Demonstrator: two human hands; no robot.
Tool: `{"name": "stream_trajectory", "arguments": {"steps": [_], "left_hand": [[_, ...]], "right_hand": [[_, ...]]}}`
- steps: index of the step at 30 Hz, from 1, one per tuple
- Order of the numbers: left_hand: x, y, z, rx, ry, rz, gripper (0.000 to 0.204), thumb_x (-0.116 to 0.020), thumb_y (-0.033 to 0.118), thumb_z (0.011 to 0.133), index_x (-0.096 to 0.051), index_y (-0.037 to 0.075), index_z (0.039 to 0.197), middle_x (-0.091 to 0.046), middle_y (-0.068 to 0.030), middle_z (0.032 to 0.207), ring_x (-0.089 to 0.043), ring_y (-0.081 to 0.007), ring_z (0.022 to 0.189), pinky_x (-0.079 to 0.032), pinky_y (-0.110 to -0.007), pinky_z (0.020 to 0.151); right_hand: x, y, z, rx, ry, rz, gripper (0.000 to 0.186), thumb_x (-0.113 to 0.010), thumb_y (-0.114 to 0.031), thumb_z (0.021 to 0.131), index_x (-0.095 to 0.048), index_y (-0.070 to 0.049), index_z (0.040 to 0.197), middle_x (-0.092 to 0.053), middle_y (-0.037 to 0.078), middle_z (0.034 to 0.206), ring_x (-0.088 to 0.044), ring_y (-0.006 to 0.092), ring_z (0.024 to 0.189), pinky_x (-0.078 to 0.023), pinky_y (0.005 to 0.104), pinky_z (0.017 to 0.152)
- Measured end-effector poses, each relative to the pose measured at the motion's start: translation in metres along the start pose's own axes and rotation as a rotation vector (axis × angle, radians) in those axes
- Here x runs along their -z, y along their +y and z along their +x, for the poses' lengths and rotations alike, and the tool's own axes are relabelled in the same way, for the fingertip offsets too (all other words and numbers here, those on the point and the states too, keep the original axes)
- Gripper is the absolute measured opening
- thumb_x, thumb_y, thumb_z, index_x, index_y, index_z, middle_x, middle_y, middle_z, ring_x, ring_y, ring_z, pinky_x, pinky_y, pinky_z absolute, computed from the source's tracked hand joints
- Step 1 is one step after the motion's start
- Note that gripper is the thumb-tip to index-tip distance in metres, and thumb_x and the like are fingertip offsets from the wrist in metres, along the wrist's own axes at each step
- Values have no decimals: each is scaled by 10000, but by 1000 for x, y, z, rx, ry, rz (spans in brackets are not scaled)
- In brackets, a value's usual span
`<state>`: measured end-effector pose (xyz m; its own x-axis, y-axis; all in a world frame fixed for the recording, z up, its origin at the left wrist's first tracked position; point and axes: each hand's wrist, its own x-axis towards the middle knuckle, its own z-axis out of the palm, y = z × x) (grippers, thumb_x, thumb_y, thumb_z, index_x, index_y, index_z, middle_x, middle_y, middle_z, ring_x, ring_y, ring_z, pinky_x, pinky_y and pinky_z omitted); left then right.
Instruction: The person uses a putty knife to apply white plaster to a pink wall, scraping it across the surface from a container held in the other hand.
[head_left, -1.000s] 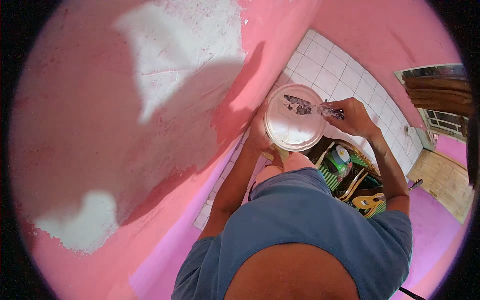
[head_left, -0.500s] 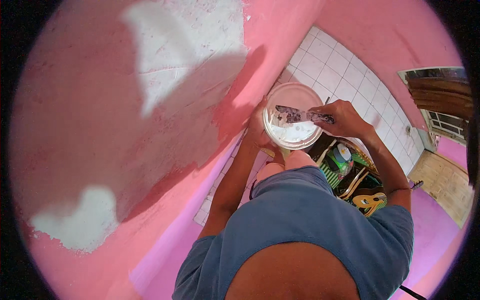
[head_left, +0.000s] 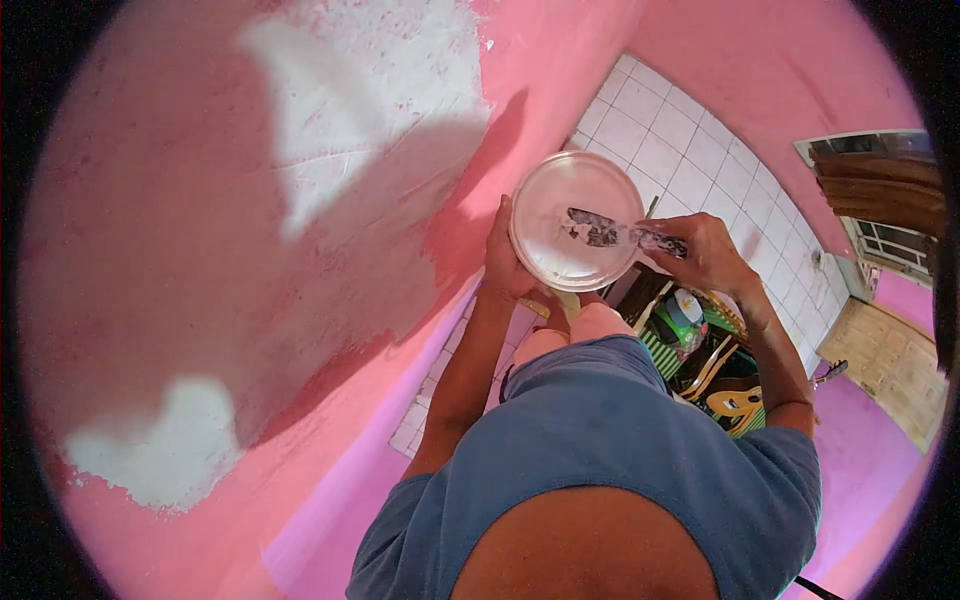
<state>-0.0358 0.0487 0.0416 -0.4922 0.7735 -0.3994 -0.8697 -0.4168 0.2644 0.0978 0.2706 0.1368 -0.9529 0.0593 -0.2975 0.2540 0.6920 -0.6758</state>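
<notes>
Putty knife (head_left: 597, 229) is right over the mouth of a round whitish tub (head_left: 580, 168), blade pointing left, handle off to the right past the rim. Blade's pretty crusty, dark with pale smears all over it. Can't tell from this angle if it's touching whatever's inside or just sitting above it. Right hand (head_left: 708, 258) is closed around the handle, thumb and fingers pinched in on it. Left hand (head_left: 508, 258) is partly open, curved around the left side of the tub, thumb up along the outside near the rim; the rest of its fingers are mostly hidden, so no idea how far they wrap underneath. Off to the left is a pink wall (head_left: 560, 60) with a big rough white patch (head_left: 375, 75) up top and a smaller white patch (head_left: 165, 440) lower down, plus a large shadow across the middle. White tiles (head_left: 650, 120) run behind the tub. Past the right forearm there's a yellowish guitar (head_left: 738, 402) near some green striped stuff (head_left: 662, 352), and over at the far right a brown curtain (head_left: 870, 180) hangs by a window (head_left: 890, 245).
</notes>
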Motion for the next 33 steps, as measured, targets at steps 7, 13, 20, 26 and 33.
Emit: {"name": "stream_trajectory", "arguments": {"steps": [7,13,20,26,33], "left_hand": [[-10,-11,5,-30,41,-52,613,-353,481,935,-349,14,1332,-451,-182,1294,-466,-304,1160,-383,-462,993],[-7,-15,5,-85,-5,-55,606,-354,481,934,-354,23,1332,-433,-164,1312,-435,-295,1187,-352,-445,1015],[-17,-25,6,-380,-119,248,582,-321,474,943,-356,42,1333,-435,-140,1314,-435,-274,1188,-344,-435,1021],[5,-19,3,-224,52,-56,571,-316,491,939,-370,76,1328,-426,-124,1314,-426,-276,1194,-347,-445,1015],[-5,-11,4,-243,27,-89,589,-303,489,943,-334,60,1347,-419,-151,1327,-429,-295,1205,-366,-465,1010]], "right_hand": [[-21,-4,10,7,58,-31,307,-647,-131,770,-644,-82,1073,-669,136,894,-656,268,735,-515,324,673],[-33,-1,10,-35,140,21,315,-660,-171,769,-644,-62,1065,-665,142,899,-653,277,714,-511,333,653],[-54,-9,7,-129,279,94,328,-630,-256,797,-638,-68,1066,-653,187,810,-640,340,720,-512,396,641],[-54,-13,-1,-93,377,231,327,-644,-201,792,-619,-54,1082,-650,175,937,-648,311,730,-517,378,646],[-55,-10,-15,135,552,3,397,-678,-151,764,-590,-102,1148,-632,107,936,-627,251,681,-529,348,598]]}}
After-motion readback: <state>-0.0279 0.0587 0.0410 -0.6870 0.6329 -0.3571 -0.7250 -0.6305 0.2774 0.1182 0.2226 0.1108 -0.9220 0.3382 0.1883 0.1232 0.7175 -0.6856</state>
